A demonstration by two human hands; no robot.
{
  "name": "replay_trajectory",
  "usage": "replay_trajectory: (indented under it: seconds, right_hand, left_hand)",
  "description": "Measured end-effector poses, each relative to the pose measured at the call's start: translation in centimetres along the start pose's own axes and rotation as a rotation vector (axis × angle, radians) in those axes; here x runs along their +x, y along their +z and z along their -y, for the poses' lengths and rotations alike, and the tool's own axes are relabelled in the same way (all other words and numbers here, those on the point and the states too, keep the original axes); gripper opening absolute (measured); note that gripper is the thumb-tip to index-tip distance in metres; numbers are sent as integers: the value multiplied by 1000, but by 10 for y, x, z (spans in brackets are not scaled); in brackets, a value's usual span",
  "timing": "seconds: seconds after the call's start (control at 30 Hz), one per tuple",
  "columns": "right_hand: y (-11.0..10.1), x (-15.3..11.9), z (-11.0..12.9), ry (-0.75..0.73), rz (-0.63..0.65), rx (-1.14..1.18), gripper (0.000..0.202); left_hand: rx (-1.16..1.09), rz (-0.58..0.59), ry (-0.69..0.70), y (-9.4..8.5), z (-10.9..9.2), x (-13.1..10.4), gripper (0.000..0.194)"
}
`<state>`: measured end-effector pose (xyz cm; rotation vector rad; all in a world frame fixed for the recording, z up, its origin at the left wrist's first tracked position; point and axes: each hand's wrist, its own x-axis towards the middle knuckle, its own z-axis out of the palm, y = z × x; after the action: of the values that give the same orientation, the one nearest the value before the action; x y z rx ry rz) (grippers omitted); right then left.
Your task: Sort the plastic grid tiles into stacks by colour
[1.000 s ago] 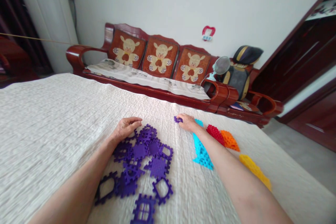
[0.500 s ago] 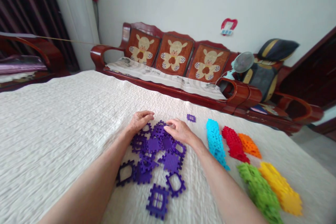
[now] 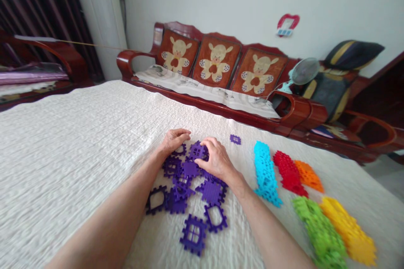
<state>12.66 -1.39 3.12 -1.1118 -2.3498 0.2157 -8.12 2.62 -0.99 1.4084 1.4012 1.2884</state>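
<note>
Purple notched tiles lie in a loose heap on the white quilted cover, some solid, some with window openings. At the heap's far left edge, my left hand rests beside a frame-shaped tile, fingers extended and holding nothing visible. My right hand is over the right side of the heap, thumb and fingers apart around the edge of the tiles. A windowed tile lies nearest to me, next to an open-frame tile. One small purple tile sits apart beyond my right hand.
To the right lie stacks of light blue, red, orange, green and yellow pieces. Behind the cover stands a wooden sofa with bear cushions, and a small fan at its right end.
My right hand has moved down and left over the heap, its thumb and fingers spread wider. My left hand stays near the far left edge. The whole view has shifted slightly.
</note>
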Motion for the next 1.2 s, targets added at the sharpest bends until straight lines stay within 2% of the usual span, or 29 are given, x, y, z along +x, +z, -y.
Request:
replay_trajectory:
  seconds: [0.13,0.23,0.37,0.5,0.63,0.8,1.07,1.2]
  right_hand:
    - [-1,-1,5,-49,-55,-26,45]
    - [-1,-1,8,-44,-84,29,32]
    - [-2,3,5,74,-101,300,13]
    - [-10,7,-13,249,-128,433,19]
    - [-25,10,-41,422,-155,263,22]
    - [-34,6,-64,569,6,-14,25]
    - [-37,0,-77,507,95,-70,37]
    - [-40,-3,-75,305,198,-27,48]
  left_hand:
    - [-2,-7,-5,0,-3,-1,30]
    - [6,-11,-13,0,-8,-3,29]
    - [6,-8,-26,0,-10,-4,31]
    - [5,10,-28,0,-6,-3,32]
    - [27,1,-39,-1,-10,-5,33]
    - [28,-4,-54,-1,-18,-10,35]
    - [8,-7,-72,0,-21,-11,34]
    - [34,-14,-82,0,-19,-10,35]
